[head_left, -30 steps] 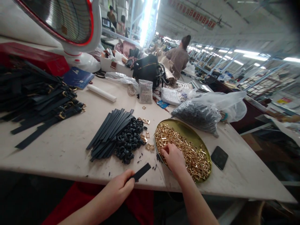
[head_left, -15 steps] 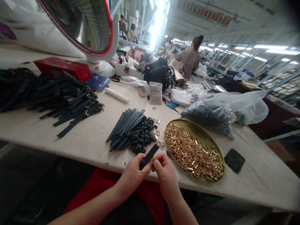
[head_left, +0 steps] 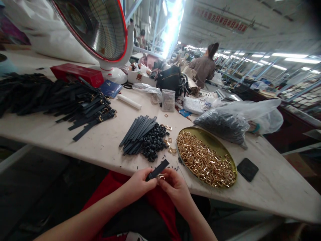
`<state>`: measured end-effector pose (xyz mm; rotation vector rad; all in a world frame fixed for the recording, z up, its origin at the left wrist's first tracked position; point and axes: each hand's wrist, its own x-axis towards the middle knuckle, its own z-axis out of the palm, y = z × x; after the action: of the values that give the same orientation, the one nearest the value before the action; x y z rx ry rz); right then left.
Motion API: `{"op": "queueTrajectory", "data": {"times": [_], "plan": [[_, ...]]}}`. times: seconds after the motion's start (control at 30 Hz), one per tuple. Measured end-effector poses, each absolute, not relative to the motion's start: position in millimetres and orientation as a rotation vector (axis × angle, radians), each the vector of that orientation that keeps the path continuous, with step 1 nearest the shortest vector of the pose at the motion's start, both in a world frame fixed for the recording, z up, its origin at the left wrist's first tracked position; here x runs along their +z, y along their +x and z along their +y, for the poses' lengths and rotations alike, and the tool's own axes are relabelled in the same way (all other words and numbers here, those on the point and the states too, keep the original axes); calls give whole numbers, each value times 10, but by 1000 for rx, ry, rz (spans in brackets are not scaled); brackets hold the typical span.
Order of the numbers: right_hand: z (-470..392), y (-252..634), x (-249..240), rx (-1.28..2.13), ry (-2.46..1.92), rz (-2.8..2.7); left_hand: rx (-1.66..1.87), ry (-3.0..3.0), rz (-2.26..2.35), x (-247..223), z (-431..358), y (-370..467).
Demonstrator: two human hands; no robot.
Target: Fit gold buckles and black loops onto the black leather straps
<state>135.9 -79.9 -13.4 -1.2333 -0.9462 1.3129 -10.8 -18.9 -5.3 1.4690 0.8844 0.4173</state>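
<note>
My left hand (head_left: 140,181) is closed around a short black strap (head_left: 157,169), whose free end points up and to the right. Close beside it, my right hand (head_left: 175,182) pinches a small gold buckle (head_left: 161,177) at the strap's lower part. Whether the strap runs through the buckle is hidden by my fingers. Just beyond my hands lie a stack of black straps (head_left: 137,132) and a heap of small black loops (head_left: 154,142). A round gold tray (head_left: 214,142) full of gold buckles (head_left: 204,160) stands to the right.
A pile of buckled black straps (head_left: 82,103) spreads on the left, before a red box (head_left: 77,74) and a round heater (head_left: 100,33). A plastic bag (head_left: 225,122) of dark pieces sits behind the tray. A black square pad (head_left: 247,169) lies right. A person (head_left: 203,67) stands farther back.
Both hands have moved slightly down and toward me, and the strap now tilts flatter. The gold buckle shows more clearly between my fingers. The camera view has shifted a little.
</note>
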Motion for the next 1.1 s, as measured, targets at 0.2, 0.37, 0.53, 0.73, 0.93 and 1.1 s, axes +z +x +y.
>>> {"op": "queueTrajectory", "data": {"times": [0.2, 0.37, 0.53, 0.73, 0.93, 1.1], "plan": [[-780, 1269, -175, 1406, -1103, -252, 338, 1579, 931, 59, -265, -344], [-850, 1098, -285, 1533, -1037, -92, 236, 1780, 922, 118, -308, -346], [-956, 1018, -391, 1288, -1187, -530, 280, 1680, 902, 57, -276, -273], [-882, 1072, -368, 1472, -1167, -390, 227, 1400, 866, -106, -232, -231], [-867, 1117, -376, 941, -1494, -1036, 164, 1269, 976, -142, -210, -159], [-858, 1164, -396, 1005, -1607, -1061, 226, 1490, 936, -111, -206, -184]]}}
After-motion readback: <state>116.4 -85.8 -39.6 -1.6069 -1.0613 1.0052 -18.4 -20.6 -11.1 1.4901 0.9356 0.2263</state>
